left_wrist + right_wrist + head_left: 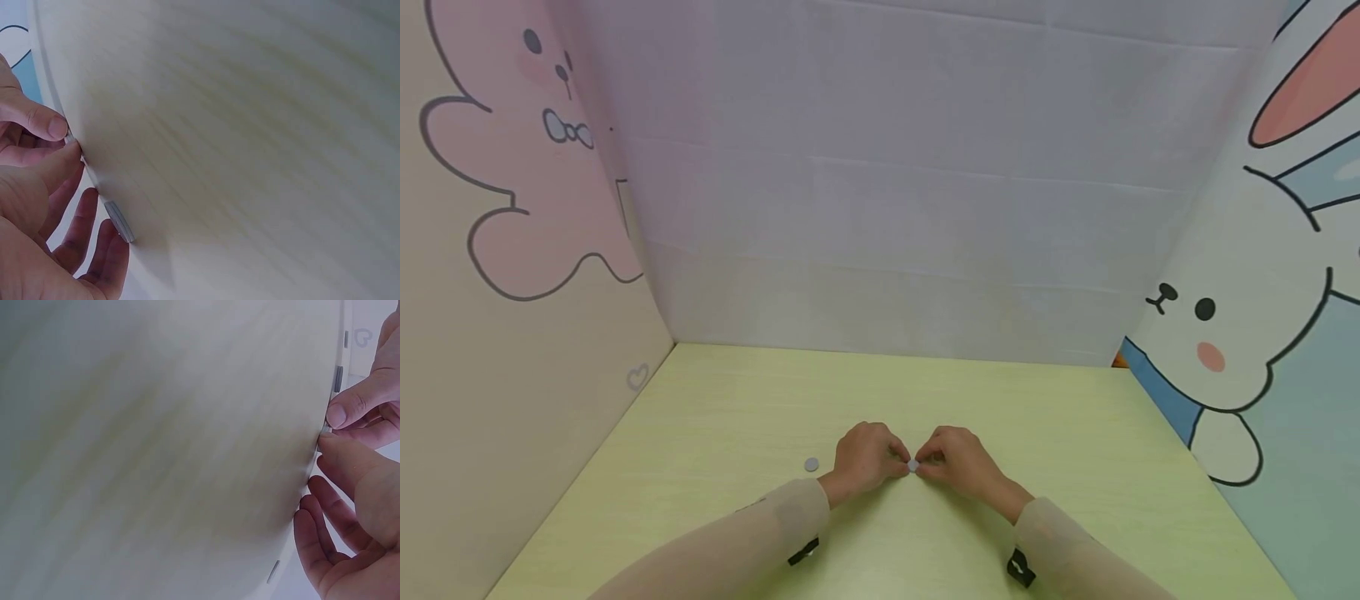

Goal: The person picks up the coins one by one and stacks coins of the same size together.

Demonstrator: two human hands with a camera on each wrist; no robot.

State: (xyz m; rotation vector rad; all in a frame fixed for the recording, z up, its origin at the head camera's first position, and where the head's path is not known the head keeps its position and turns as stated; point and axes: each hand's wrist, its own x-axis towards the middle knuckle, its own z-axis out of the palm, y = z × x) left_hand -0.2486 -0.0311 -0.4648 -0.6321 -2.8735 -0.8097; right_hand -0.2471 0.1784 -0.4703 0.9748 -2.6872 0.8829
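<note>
A small grey disc [913,466] lies at the table between the fingertips of both hands. My left hand [867,458] pinches its left edge, while my right hand [961,461] pinches the right edge. In both wrist views the fingertips cover most of it. Left of the left hand, a second grey disc [812,464] lies flat. The left wrist view shows a grey disc [120,222] close by the left hand's curled outer fingers. Another thin grey piece [273,571] lies near the right hand's lower fingers in the right wrist view.
The pale yellow table [760,392] has a light wood grain. A white sheet [887,208] stands behind it, with panels bearing cartoon animals at both sides. Far along the table in the right wrist view are two more grey pieces, one nearer [338,379] and one farther [346,339].
</note>
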